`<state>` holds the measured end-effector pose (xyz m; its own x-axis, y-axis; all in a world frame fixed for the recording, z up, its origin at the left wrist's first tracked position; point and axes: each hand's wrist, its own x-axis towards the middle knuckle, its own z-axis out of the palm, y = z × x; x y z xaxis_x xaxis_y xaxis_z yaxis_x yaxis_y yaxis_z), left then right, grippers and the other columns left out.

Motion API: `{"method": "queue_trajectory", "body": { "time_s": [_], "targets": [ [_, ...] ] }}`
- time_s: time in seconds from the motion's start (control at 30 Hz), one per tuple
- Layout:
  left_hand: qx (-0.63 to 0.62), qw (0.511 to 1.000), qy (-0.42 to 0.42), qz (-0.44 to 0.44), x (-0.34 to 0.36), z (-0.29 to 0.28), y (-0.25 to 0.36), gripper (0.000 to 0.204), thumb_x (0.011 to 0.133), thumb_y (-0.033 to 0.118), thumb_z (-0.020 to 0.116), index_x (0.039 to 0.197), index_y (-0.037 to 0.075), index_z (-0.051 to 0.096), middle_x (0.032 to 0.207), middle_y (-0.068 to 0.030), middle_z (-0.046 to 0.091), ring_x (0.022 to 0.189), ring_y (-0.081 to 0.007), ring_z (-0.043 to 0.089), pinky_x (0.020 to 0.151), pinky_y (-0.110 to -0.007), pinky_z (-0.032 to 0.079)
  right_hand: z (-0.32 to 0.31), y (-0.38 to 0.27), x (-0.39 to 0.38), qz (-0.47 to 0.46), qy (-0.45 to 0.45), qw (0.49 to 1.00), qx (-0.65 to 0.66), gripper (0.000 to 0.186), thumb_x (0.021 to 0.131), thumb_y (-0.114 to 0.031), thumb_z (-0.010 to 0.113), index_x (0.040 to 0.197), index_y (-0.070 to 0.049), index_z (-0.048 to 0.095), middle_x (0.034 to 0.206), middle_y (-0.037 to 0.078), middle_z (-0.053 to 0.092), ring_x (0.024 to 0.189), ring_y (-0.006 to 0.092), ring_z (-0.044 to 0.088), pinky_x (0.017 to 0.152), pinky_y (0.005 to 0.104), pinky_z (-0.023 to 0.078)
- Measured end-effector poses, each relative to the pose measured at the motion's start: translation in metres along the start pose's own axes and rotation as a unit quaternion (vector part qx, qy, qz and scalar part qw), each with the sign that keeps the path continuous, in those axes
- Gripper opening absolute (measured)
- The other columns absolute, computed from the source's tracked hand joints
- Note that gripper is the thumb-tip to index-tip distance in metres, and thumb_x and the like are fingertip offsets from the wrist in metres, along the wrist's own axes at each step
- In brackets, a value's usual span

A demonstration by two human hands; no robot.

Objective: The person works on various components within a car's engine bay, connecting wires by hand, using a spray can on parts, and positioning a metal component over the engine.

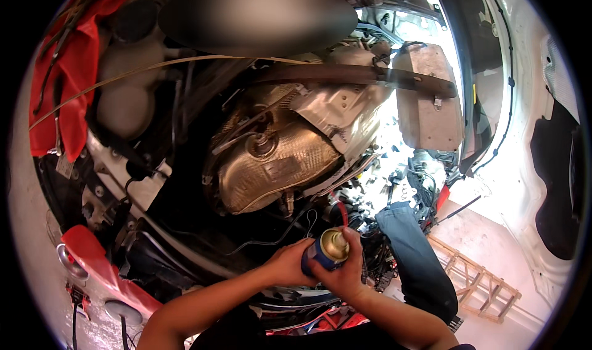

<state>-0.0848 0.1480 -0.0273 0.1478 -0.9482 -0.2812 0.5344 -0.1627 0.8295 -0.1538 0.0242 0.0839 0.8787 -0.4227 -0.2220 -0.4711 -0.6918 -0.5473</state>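
Note:
A blue spray can [314, 259] with a gold-coloured domed top is held between my two hands, over the front edge of an open engine bay. My left hand [290, 264] wraps its side from the left. On the right, my right hand [343, 275] closes round the can, with a finger up beside the nozzle. The can's lower part is hidden by my hands. Beyond it lies a large gold-toned metal heat shield [280, 168], with a sensor-like fitting [288, 202] and a thin wire loop [312, 219] near its lower edge.
A long dark bar [357, 76] crosses the engine bay. At my right, a dark grey-blue cloth shape [416, 264], perhaps a sleeve, hangs over wiring. Red covers [77, 85] drape the left side. A wooden ladder-like frame [478, 282] lies at lower right.

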Motion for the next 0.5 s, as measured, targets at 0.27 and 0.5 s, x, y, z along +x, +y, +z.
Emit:
{"method": "queue_trajectory", "body": {
  "time_s": [0.27, 0.5],
  "targets": [
    [-0.104, 0.986, 0.129, 0.016, -0.030, 0.033, -0.041, 0.080, 0.065, 0.019, 0.085, 0.134, 0.005, 0.047, 0.130, -0.0137, 0.056, 0.122, -0.0284, 0.057, 0.102, -0.038, 0.046, 0.019, -0.028, 0.020, 0.006, -0.102, 0.993, -0.061, 0.076, 0.068, -0.021, 0.087, 0.134, -0.009, 0.050, 0.122, 0.024, 0.051, 0.099, 0.0420, 0.063, 0.081, 0.0445, 0.056],
    [-0.143, 0.976, 0.166, -0.016, -0.040, 0.046, -0.045, 0.068, 0.071, 0.020, 0.085, 0.127, 0.003, 0.051, 0.121, -0.0139, 0.061, 0.113, -0.0283, 0.062, 0.094, -0.038, 0.050, 0.037, -0.027, 0.030, -0.009, -0.234, 0.953, -0.190, 0.071, 0.076, -0.022, 0.077, 0.140, -0.020, 0.046, 0.113, 0.022, 0.049, 0.096, 0.0401, 0.058, 0.081, 0.0460, 0.051]
  ]
}}
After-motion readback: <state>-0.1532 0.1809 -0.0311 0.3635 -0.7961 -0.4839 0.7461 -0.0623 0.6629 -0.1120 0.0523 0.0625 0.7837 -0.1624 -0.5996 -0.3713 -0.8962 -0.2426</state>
